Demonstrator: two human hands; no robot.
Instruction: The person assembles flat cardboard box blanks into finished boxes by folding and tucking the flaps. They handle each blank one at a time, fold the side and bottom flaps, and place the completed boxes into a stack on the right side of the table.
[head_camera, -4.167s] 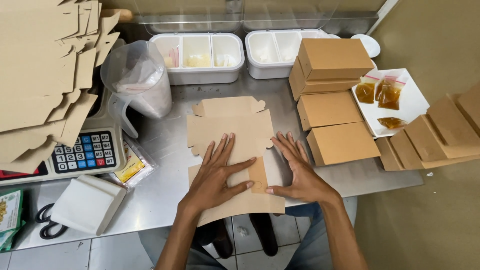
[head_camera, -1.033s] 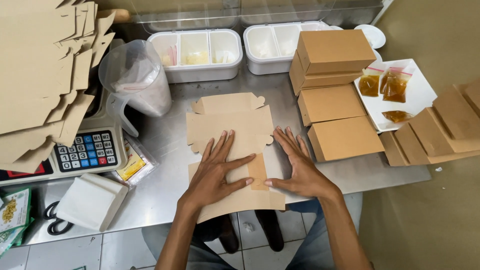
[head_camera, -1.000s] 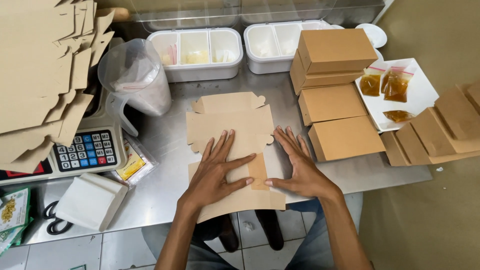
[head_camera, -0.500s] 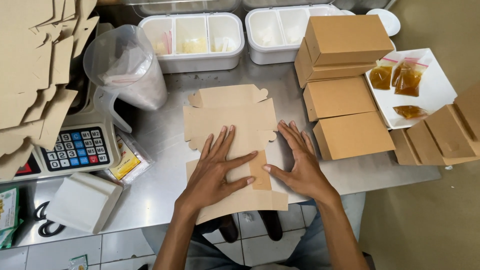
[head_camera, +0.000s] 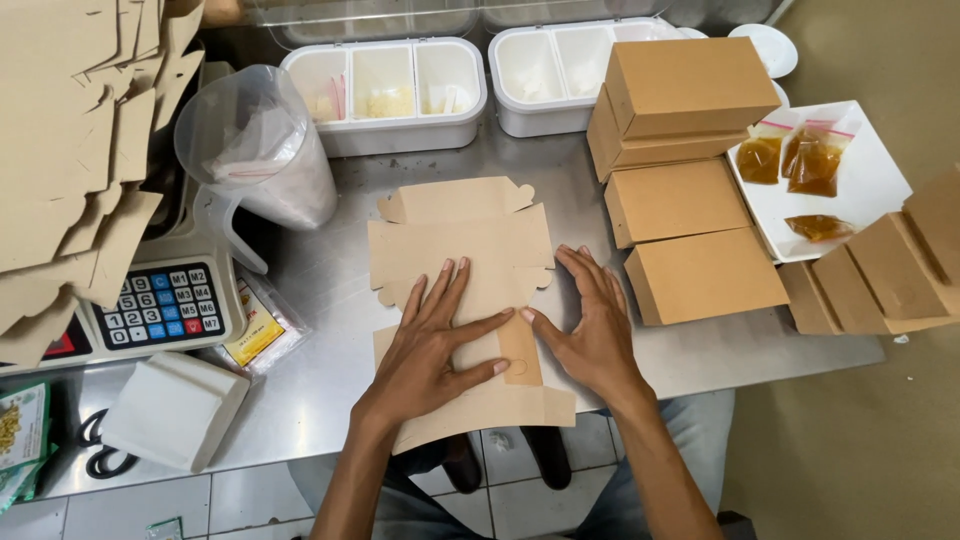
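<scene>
A flat brown cardboard box blank (head_camera: 462, 248) lies on the steel counter (head_camera: 320, 300), its near end reaching over the front edge. My left hand (head_camera: 432, 348) presses flat on its lower middle, fingers spread. At the blank's right edge my right hand (head_camera: 592, 328) rests palm down, fingers apart, its thumb touching the cardboard. Neither hand grips anything.
Folded brown boxes (head_camera: 690, 195) are stacked to the right, beside a white tray (head_camera: 870, 190) of sauce sachets. Two white divided containers (head_camera: 385, 90) stand at the back. On the left are flat cardboard blanks (head_camera: 70, 160), a scale (head_camera: 160, 305), a plastic-lined jug (head_camera: 262, 150) and a white box (head_camera: 175, 410).
The view has shifted slightly downward and closer. Both hands stay pressed on the cardboard blank in nearly the same spots.
</scene>
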